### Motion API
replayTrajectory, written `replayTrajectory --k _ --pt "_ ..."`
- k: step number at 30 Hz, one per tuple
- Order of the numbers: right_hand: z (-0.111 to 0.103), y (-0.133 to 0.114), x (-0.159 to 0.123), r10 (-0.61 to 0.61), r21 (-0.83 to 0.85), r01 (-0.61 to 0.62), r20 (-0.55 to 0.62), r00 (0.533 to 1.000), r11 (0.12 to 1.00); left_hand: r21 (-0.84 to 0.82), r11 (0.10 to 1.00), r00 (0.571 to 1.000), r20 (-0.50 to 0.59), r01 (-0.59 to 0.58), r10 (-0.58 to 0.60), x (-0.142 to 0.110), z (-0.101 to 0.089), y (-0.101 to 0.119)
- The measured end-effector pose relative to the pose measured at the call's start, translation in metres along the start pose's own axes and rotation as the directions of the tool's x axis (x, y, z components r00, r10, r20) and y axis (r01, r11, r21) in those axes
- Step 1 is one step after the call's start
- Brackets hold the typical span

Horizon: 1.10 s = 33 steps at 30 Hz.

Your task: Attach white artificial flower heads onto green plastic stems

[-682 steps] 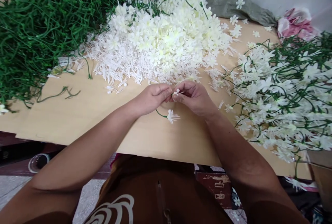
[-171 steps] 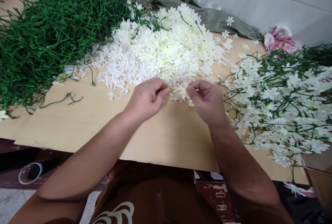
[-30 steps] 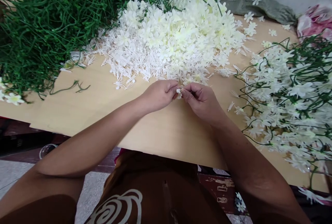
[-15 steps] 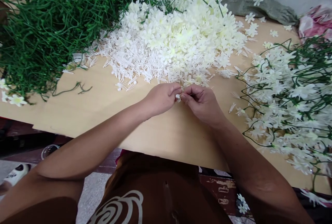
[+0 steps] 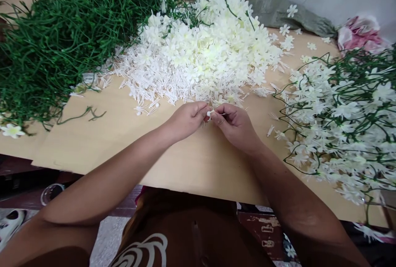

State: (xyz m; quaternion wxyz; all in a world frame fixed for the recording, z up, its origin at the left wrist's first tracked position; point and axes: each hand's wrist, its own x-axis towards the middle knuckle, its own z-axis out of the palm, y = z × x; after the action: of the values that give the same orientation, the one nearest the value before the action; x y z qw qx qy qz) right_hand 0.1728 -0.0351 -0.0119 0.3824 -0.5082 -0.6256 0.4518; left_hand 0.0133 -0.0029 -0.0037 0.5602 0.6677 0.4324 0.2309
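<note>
My left hand (image 5: 188, 119) and my right hand (image 5: 234, 125) meet over the cardboard, just in front of a pile of thin white stamens (image 5: 173, 78). A small white artificial flower piece (image 5: 210, 113) shows between the fingertips, and my right thumb and forefinger pinch it. The fingers of my left hand are closed right beside it; thin strands poke out below them, too small to make out clearly. Behind the stamens lies a heap of white artificial flower heads (image 5: 216, 48) with pale yellow centres.
Green plastic stems (image 5: 71, 32) form a big heap at the left. Finished-looking white flowers on green stems (image 5: 343, 122) lie at the right. A cardboard sheet (image 5: 102, 135) covers the table. A grey-green sack (image 5: 272, 9) and a pink-white bag (image 5: 360, 34) are at the back.
The view has shifted slightly, so the piles sit a little further left. My hands stay together, and the white piece now shows more upright between the fingertips, with thin strands visible below my left fingers.
</note>
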Motion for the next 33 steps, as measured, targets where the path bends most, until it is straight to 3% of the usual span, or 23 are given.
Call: replayTrajectory --k 4,9,14,19,33 --pt "0.003 0.002 -0.002 0.010 -0.091 -0.012 -0.019 1.000 0.996 0.109 0.994 1.000 -0.029 -0.009 0.012 0.002 -0.001 -0.002" --pt "0.001 0.004 -0.002 -0.083 -0.212 0.074 -0.032 0.996 0.974 0.139 0.989 0.999 -0.020 -0.040 0.043 0.002 -0.001 -0.003" --pt "-0.004 0.006 0.000 -0.143 -0.204 0.141 0.005 0.990 0.969 0.066 0.997 0.999 0.029 -0.040 0.038 -0.001 -0.008 0.002" --pt "-0.005 0.008 0.000 -0.155 -0.185 0.145 -0.037 0.987 0.972 0.125 0.990 0.995 0.081 -0.066 0.056 -0.001 -0.014 0.002" --pt "0.003 0.012 0.000 -0.240 -0.192 0.220 -0.089 0.967 0.957 0.153 0.987 0.998 0.043 -0.058 0.052 0.001 -0.003 -0.005"
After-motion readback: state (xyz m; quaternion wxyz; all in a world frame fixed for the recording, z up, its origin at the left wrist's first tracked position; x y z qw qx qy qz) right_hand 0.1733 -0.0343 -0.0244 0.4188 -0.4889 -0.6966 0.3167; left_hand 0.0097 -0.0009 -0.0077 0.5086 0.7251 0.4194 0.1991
